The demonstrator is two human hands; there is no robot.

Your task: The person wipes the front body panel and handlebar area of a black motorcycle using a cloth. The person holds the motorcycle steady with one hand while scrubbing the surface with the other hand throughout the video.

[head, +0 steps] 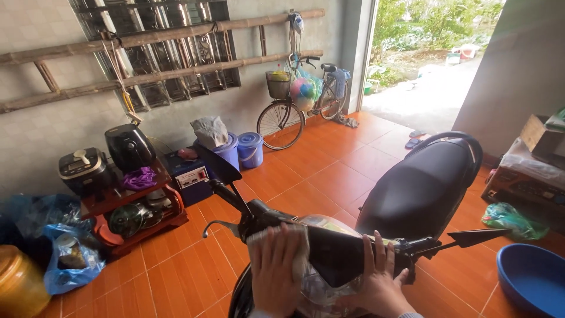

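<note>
A black scooter (421, 188) stands on the orange tiled floor, seen from its front end. My left hand (275, 272) presses a pale cloth (299, 250) flat against the top of the handlebar cover. My right hand (378, 282) rests on the black front panel below the right handlebar, fingers spread. The left mirror (218, 164) sticks up to the left and the right mirror (475, 237) points right. The long black seat runs away from me toward the doorway.
A blue basin (532, 277) sits at the lower right by a green bag (511, 219) and cardboard boxes (538, 162). A low wooden shelf (136, 207) with cookers stands left. Blue buckets (249, 148) and a bicycle (301, 101) line the wall. Plastic bags (66, 259) lie at the far left.
</note>
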